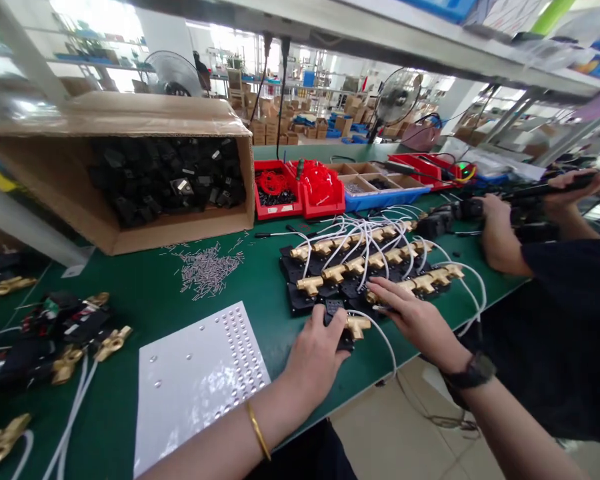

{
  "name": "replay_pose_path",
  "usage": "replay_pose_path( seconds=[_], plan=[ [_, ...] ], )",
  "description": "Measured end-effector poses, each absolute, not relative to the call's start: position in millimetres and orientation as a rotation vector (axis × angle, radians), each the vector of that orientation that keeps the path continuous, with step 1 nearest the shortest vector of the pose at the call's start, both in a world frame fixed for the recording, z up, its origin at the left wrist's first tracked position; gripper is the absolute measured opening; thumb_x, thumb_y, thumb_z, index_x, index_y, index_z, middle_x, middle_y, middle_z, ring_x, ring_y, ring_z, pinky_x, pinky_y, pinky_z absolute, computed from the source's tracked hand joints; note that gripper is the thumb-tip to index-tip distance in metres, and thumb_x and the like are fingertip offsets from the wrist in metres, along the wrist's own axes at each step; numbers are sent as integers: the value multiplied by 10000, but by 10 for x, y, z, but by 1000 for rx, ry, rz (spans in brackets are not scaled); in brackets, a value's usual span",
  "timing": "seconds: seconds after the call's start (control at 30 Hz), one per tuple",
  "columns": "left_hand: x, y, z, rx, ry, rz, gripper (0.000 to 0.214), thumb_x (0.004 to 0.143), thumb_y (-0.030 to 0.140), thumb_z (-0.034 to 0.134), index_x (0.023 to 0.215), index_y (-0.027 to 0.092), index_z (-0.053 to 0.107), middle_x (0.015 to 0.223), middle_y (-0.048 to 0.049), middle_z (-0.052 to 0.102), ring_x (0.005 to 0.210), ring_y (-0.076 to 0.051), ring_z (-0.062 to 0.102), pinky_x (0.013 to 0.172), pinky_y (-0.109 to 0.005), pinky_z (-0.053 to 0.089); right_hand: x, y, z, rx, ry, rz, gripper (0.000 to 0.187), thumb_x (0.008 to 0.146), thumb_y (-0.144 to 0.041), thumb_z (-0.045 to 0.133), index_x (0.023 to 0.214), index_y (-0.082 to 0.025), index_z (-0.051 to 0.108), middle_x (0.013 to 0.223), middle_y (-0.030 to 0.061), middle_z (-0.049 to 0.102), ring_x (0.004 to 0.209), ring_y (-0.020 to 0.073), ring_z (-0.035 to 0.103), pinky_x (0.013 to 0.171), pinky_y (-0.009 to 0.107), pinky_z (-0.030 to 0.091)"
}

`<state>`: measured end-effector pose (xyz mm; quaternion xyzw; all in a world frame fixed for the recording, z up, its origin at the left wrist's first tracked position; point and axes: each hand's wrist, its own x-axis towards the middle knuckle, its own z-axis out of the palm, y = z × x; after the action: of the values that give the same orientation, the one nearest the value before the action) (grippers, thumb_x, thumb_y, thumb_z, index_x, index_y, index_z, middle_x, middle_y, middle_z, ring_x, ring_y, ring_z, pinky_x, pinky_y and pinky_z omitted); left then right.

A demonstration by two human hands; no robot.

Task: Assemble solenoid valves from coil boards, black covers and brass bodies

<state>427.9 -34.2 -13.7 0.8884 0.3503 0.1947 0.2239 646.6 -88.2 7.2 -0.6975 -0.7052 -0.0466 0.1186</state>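
A person's left hand (316,353) closes its thumb and fingers around a black box-shaped plastic module (335,307) at the near edge of a green-topped table (270,280). A T-shaped brass fitting (359,327) juts from the module's right side, and a thin white cable (388,341) arcs beside it. The right hand (405,312) reaches over the nearest of 3 rows of similar black modules with brass fittings (311,287), its fingers extended and close together — whether they pinch anything, one cannot tell. Looping white cables (365,230) cross the rows. A gold-coloured bracelet (258,430) circles the left wrist; a dark wristwatch (477,371) is on the right.

On the left, a glossy white sheet dotted with round silver pieces (185,393) lies in front of a loose heap of small silver pins (207,270). Behind, an open brown cardboard box (155,115) on its side holds black plastic parts (195,177), next to 2 red plastic bins (280,211) and a blue compartmented tray (387,199). At right, a co-worker in a dark short-sleeved top (550,333) grips a long black object (545,189).
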Motion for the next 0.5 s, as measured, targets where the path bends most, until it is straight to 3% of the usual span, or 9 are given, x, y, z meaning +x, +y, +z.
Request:
replay_pose_path(
  seconds=[0.23,0.37,0.5],
  plan=[
    [4561,-369,-384,2471,1014,590,731,633,200,764,1242,244,364,1282,-131,432,1022,-310,579,791,-440,552,6535,-931,-110,-2061,-2018,-296,390,871,-204,456,1256,-241,510,1226,61,574,960,223,638,655,286,584],
    [4575,-317,-494,2554,933,655,643,737,244,677,1286,213,343,1276,-145,479,1069,-293,566,802,-400,554,6633,-1021,-197,-1944,-1964,-158,384,890,-262,474,1274,-273,497,1198,58,592,999,196,624,746,251,569],
    [4609,-259,-580,2610,920,825,483,834,403,534,1243,173,420,1195,-149,557,1032,-253,595,778,-326,552,6736,-949,-240,-1854,-1960,-22,455,886,-190,482,1318,-324,432,1278,31,544,1032,182,610,836,262,545]
  ],
)
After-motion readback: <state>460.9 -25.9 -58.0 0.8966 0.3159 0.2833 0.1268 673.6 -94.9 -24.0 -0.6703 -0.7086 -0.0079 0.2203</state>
